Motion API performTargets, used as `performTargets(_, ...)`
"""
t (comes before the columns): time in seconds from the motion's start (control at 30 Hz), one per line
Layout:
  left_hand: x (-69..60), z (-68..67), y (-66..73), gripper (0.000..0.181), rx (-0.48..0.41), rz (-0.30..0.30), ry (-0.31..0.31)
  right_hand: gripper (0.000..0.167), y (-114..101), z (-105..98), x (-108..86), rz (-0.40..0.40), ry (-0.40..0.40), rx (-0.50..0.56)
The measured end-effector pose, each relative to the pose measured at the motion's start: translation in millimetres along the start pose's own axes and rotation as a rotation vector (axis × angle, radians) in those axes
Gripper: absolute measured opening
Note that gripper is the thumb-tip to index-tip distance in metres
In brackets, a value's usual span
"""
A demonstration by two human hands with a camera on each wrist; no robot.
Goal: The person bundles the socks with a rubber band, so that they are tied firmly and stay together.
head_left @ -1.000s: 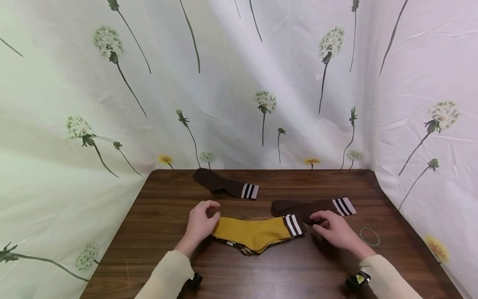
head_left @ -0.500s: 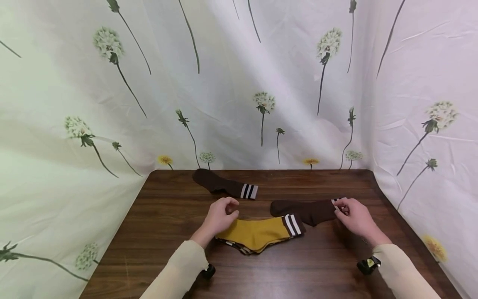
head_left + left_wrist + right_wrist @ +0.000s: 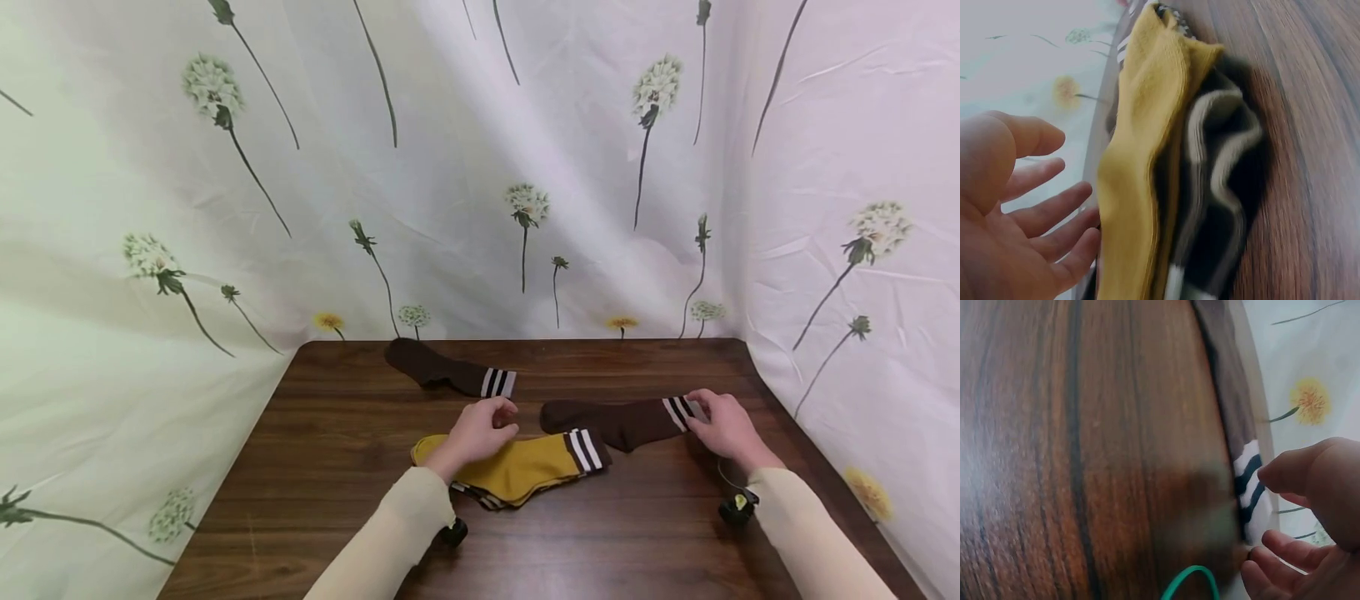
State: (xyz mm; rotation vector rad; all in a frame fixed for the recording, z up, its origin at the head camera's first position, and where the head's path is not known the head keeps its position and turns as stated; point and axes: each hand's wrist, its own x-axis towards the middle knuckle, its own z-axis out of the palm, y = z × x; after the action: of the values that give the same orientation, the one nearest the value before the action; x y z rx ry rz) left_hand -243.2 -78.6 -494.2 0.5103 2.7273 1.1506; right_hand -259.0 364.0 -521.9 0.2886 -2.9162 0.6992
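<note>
A stack of socks with a yellow sock (image 3: 525, 467) on top lies mid-table, its white-striped brown cuff to the right. Above it my left hand (image 3: 480, 433) is held with thumb and fingers apart, holding nothing. In the left wrist view, dark socks with light stripes (image 3: 1216, 162) show beneath the yellow one. Farther right lies a brown sock (image 3: 611, 419), its grey-striped cuff partly hidden by my right hand (image 3: 727, 429). In the right wrist view the thumb is at the striped cuff (image 3: 1252, 487), fingers spread; contact is unclear.
Another brown sock (image 3: 450, 371) with a striped cuff lies near the back edge of the wooden table (image 3: 315, 467). A thin green band (image 3: 1194, 570) is on the tabletop near my right wrist. Flower-printed cloth (image 3: 450, 167) hangs around the table.
My left hand has moved right across the yellow sock from its toe end. My right hand has moved right along the brown sock to its striped cuff. The socks have not visibly moved.
</note>
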Motion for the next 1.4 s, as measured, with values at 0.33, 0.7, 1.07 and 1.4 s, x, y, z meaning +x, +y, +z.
performTargets(0.33, 22.5, 22.3, 6.7, 0.036, -0.005, 0.02, -0.139, 0.039, 5.2, 7.5, 7.2, 0.072, -0.058, -0.051)
performTargets(0.7, 37.6, 39.4, 10.7, 0.035, 0.097, 0.025, -0.155, 0.038, 2.6, 9.7, 10.2, 0.062, -0.045, -0.056)
performTargets(1.07, 43.8, 46.3, 20.9, 0.034, 0.127, 0.019, -0.161, 0.037, -1.0, 5.3, 10.7, 0.05, -0.039, -0.062)
performTargets(1.4, 49.1, 48.4, 21.2, 0.034, 0.074, -0.053, -0.144, 0.032, -2.2, 6.6, 15.7, 0.033, -0.047, -0.049)
